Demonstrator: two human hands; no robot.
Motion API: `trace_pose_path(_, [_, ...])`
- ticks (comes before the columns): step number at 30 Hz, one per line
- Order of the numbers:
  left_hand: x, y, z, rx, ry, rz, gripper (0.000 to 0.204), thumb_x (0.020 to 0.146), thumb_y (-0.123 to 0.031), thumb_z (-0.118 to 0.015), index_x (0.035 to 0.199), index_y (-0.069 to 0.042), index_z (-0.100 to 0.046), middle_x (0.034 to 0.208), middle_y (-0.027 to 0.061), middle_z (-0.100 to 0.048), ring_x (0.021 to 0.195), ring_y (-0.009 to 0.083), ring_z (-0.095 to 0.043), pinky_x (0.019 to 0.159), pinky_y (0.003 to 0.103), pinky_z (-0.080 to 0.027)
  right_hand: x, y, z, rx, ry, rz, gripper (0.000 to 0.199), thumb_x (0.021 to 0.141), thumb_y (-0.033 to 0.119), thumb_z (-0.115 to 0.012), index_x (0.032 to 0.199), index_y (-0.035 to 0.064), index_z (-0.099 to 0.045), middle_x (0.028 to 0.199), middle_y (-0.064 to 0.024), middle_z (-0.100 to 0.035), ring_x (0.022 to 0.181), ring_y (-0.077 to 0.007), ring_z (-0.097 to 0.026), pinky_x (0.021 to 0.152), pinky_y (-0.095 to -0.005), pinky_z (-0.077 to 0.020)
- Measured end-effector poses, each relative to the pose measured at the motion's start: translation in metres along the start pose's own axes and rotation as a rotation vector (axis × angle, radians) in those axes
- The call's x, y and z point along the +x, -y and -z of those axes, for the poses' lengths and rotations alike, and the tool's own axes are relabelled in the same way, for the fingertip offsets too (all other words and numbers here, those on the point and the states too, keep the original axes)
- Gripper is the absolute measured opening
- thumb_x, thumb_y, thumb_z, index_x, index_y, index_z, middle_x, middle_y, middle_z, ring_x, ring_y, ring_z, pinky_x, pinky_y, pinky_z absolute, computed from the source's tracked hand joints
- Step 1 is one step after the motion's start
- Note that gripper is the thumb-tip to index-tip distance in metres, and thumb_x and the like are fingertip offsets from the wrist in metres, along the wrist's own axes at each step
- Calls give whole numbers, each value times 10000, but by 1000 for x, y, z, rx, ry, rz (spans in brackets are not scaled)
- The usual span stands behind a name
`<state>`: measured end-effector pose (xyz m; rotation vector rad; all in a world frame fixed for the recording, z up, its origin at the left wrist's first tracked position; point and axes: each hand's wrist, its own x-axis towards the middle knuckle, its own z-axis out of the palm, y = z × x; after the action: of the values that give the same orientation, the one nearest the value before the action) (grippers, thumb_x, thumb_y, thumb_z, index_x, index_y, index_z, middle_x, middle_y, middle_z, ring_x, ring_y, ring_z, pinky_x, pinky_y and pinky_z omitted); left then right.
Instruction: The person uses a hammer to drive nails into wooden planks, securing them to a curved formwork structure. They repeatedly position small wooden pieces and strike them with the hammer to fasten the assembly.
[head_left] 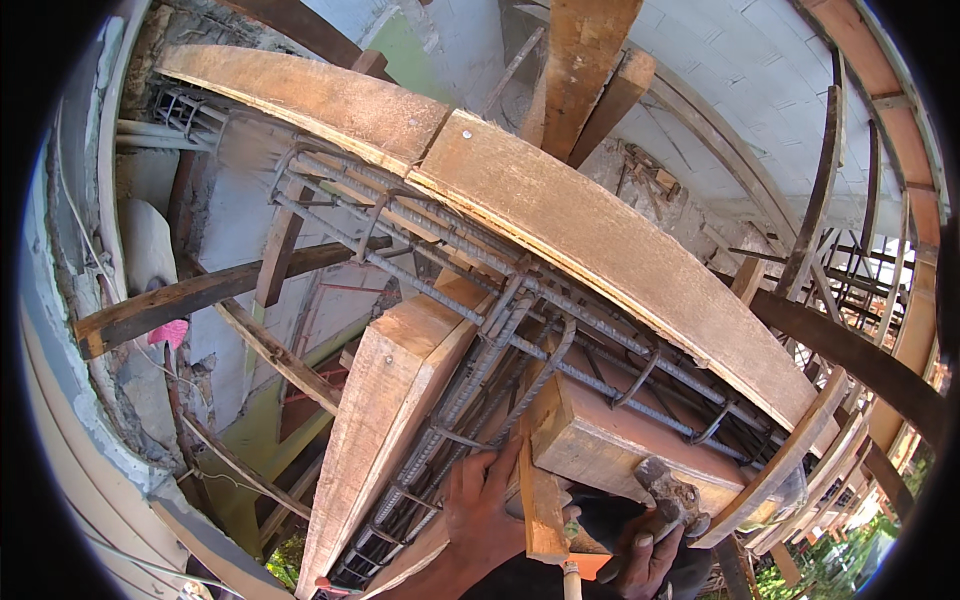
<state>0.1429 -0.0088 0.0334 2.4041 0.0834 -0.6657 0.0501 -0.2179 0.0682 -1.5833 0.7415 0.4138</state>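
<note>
My left hand (485,515) lies against the formwork beside the rebar cage (495,340), fingers stretched up and slightly apart. A short wooden block (542,505) stands right next to it, touching or almost touching the fingers. My right hand (645,560) is closed around a hammer, whose worn metal head (668,492) rises above the fingers. Most of the hammer's handle is hidden. Just in front of the hammer head lies a thick timber form (630,430). Between my hands shows a pale wooden stick end (572,580), beside a small orange patch (590,566).
A long plank (600,250) with a butt joint crosses above the rebar. Another board form (385,400) slants down at left. Timber props (230,290) and upright posts (585,80) cross the space around. At far right stands a wooden framework (850,460) above greenery.
</note>
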Motion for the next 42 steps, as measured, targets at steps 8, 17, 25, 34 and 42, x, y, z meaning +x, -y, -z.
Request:
trace_pose_path(8, [-2, 12, -6, -16, -93, -46, 1054, 592, -578, -910, 1443, -70, -551, 1154, 89, -485, 1045, 321, -534, 907, 464, -505, 11, 21, 14, -233, -72, 70, 513, 1058, 340, -556, 1406, -10, -415, 912, -83, -575, 670, -152, -526, 599, -313, -446])
trace_pose_path(17, [-5, 10, 1, -20, -71, -51, 1001, 636, -559, -889, 1435, -76, -528, 1163, 88, -491, 1106, 310, -543, 934, 469, -511, 41, 121, 3, -37, -92, 455, 574, 1042, 455, -591, 1386, 26, -427, 760, -64, -541, 561, -121, -510, 486, -263, -453])
trace_pose_path(25, [-12, 17, -12, -131, -172, -4, 891, 585, -536, -906, 1274, -56, -609, 1159, 104, -540, 1080, 311, -589, 901, 438, -547, 36, 157, 9, -421, 216, 221, 501, 983, 189, -581, 1421, 21, -404, 803, -75, -591, 537, -94, -497, 464, -228, -416])
trace_pose_path(34, [-12, 16, -10, -144, -152, -16, 867, 639, -521, -886, 1322, -71, -598, 1208, 107, -536, 1118, 308, -587, 927, 449, -549, 45, 172, -11, -669, 214, 298, 414, 1051, 253, -604, 1338, -38, -533, 855, -29, -600, 678, -67, -512, 589, -222, -418])
trace_pose_path(42, [-24, 7, -13, -28, -258, 10, 937, 658, -524, -868, 1433, -105, -551, 1248, 86, -530, 1149, 283, -564, 923, 427, -520, 36, 144, -4, -523, 243, 200, 419, 1028, 221, -581, 1344, -43, -501, 853, -54, -619, 642, -74, -523, 555, -223, -428])
